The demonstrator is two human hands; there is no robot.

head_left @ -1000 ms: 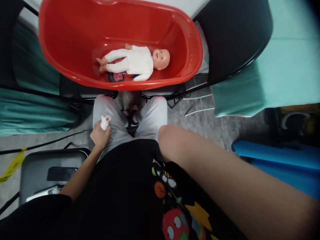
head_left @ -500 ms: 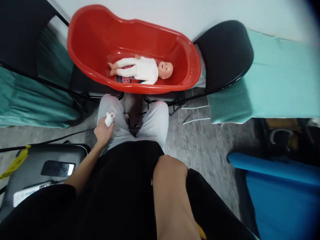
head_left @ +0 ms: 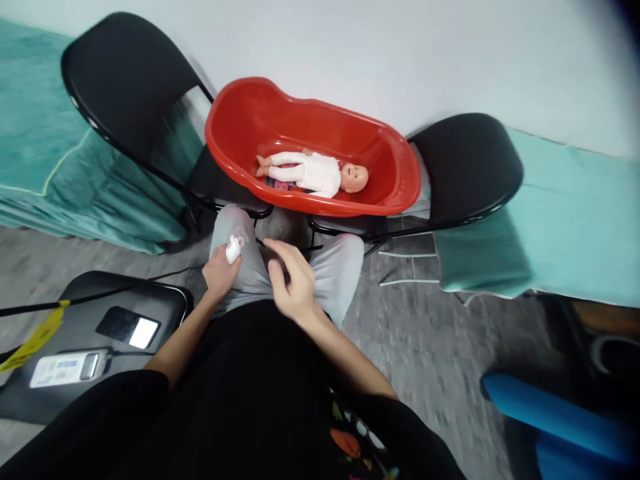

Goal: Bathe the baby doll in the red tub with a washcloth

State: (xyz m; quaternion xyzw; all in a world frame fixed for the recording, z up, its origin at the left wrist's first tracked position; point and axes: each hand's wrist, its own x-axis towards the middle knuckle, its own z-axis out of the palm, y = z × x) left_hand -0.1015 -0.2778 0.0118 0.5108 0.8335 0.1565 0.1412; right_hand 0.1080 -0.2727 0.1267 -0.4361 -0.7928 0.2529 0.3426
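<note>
My left hand (head_left: 221, 272) rests by my left knee, its fingers closed round a small white crumpled cloth or tissue (head_left: 233, 249) that pokes out at the top. Over my lap, my right hand (head_left: 295, 280) is held up with thumb and fingers apart and nothing in it. In front of my knees, a baby doll (head_left: 320, 173) in a white suit lies on its back in a red baby bathtub (head_left: 320, 117), its head to the right. Some small dark and pink items (head_left: 281, 184) lie partly hidden beside the doll's legs.
The tub rests on two black folding chairs (head_left: 127, 80), (head_left: 473, 167). Green-draped tables (head_left: 585, 233) stand on both sides. At lower left, a phone (head_left: 129, 327) and a white device (head_left: 65, 369) lie on a black seat (head_left: 85, 300). Something blue (head_left: 555, 413) is at lower right.
My right hand has come up from beside my waist to above my lap and opened. The left hand keeps hold of the white cloth. The view has shifted, showing more of the left chair.
</note>
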